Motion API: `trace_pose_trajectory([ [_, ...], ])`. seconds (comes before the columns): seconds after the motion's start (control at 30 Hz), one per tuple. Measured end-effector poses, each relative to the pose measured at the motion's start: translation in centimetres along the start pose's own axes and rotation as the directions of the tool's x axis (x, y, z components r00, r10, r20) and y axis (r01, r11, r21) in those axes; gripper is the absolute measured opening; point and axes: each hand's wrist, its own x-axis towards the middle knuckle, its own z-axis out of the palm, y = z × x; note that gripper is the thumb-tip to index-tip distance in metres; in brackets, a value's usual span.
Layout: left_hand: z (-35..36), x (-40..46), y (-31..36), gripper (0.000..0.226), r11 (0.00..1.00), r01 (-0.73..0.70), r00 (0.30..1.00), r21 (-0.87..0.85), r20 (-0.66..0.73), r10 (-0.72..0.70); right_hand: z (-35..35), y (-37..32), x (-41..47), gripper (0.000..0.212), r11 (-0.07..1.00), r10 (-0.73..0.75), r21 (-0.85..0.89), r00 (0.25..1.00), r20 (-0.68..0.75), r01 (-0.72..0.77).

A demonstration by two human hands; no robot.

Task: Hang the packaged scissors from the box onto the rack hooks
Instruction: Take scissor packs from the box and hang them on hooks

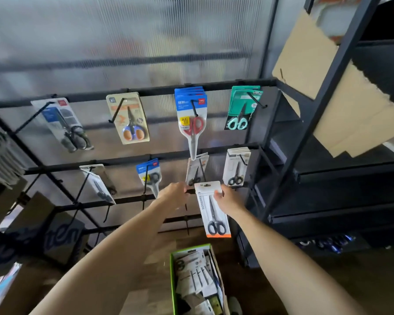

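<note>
Nearest the camera, the green-edged cardboard box (195, 280) is sitting on the floor between the person's forearms, and it is still holding a loose heap of packaged scissors, white cards with dark handles showing through, so plenty of the task is remaining.

Further out, the right hand (228, 197) is gripping one white scissors pack (212, 210) by its upper right edge, thumb over the front, holding it upright with the orange strip at the bottom and the hang slot at the top. The left hand (176, 194) is reaching to the black hook (189, 192) just left of the pack's top; its fingers are curled around the hook's end, seemingly steadying it, though the blur is making the exact contact hard to tell.

Judging from this, the hanging step is in hand: the pack is lifted to the rack but its slot is not yet threaded. The next move is calling for lining the slot up with the hook tip and sliding the card back along it.

Beyond the hands, the black rack (132, 92) is carrying other packs: grey ones (236, 169) on the lower row, and red-handled (192, 119), mint (242, 109), orange-and-blue (129, 119) and dark (64, 123) ones on the upper row. Behind is a ribbed translucent panel (123, 37).
</note>
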Motion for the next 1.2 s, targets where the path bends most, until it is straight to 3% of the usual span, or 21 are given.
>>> trace_pose_trajectory([
  [0.4, 1.0, 2.1, 0.6, 0.023, 0.997, 0.080, 0.997, -0.011, 0.004, -0.080, 0.7, -0.3, 4.7, 0.033, 0.997, 0.006, -0.078, 0.998, 0.060, -0.002],
  [0.73, 2.1, 6.3, 2.9, 0.029, 0.975, 0.216, 0.976, -0.049, 0.051, -0.213, 0.9, 0.1, 12.8, 0.030, 0.997, -0.060, 0.067, 0.983, 0.171, 0.049],
  [0.83, 2.5, 7.0, 2.9, 0.033, 0.959, 0.275, 0.961, -0.073, 0.036, -0.273, 0.9, -0.4, 15.1, 0.028, 0.997, -0.067, 0.043, 0.980, 0.189, 0.059],
  [1.2, 2.8, 7.5, 1.7, 0.026, 0.941, 0.322, 0.947, -0.109, 0.050, -0.318, 2.5, 0.0, 16.4, 0.031, 0.998, -0.053, -0.028, 0.984, 0.169, 0.058],
])
